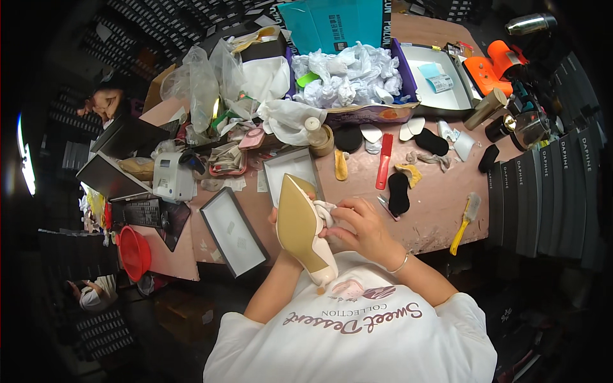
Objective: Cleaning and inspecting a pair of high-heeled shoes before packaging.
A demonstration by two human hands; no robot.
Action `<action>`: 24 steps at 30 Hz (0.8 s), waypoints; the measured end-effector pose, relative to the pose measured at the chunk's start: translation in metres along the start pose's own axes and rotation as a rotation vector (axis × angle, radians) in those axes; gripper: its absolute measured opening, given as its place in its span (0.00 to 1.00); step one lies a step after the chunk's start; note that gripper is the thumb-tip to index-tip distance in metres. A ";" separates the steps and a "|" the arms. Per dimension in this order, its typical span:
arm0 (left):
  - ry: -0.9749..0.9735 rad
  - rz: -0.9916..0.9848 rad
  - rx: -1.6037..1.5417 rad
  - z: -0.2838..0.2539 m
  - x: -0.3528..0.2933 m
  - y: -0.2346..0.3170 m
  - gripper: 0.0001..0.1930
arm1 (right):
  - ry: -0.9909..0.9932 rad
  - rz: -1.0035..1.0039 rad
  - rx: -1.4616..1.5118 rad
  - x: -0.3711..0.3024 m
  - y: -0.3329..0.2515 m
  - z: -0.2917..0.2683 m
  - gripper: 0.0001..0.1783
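A pale high-heeled shoe (299, 223) with a pointed toe is held up in front of my chest, its tan sole facing me and its heel pointing down. My left hand (288, 260) is closed around it from behind, and the shoe hides most of those fingers. At the shoe's right side my right hand (367, 231) pinches some white crumpled material (324, 212) by the shoe's opening. Whether that is stuffing or part of the shoe I cannot tell. Just beyond lies an open shoebox part (290, 167), with a grey-edged box part (234, 233) to the left.
A purple-sided box (377, 115) full of crumpled white paper stands at the back. On the table (440, 223) lie a red brush (384, 161), a yellow-handled brush (465, 223) and black pads (398, 193). Dark shoeboxes (549, 198) line the right; a label printer (174, 177) stands left.
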State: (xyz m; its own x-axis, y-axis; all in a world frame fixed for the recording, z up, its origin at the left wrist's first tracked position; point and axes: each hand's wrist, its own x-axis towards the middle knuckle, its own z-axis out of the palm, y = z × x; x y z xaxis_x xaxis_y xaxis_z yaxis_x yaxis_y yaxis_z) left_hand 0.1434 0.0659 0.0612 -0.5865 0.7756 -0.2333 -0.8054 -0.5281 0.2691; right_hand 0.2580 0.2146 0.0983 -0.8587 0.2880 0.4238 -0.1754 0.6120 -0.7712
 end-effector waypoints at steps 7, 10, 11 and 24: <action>0.058 0.000 0.161 0.005 0.000 0.006 0.42 | -0.024 0.163 0.393 0.011 0.031 0.002 0.06; 0.076 0.017 0.186 0.004 0.004 0.005 0.41 | 0.005 0.330 0.796 0.017 0.043 -0.008 0.04; 0.067 0.023 0.189 0.002 0.007 0.005 0.41 | 0.006 0.404 0.921 0.022 0.043 -0.014 0.04; 0.177 -0.065 0.326 -0.004 0.023 0.007 0.42 | -0.263 0.170 0.616 0.084 0.046 -0.009 0.07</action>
State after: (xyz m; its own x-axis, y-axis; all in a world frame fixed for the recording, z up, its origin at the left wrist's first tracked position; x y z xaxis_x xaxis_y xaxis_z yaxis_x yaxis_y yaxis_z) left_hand 0.1235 0.0784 0.0539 -0.5640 0.7170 -0.4096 -0.7883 -0.3199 0.5256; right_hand 0.1821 0.2735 0.1020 -0.9731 0.1070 0.2038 -0.2026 0.0218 -0.9790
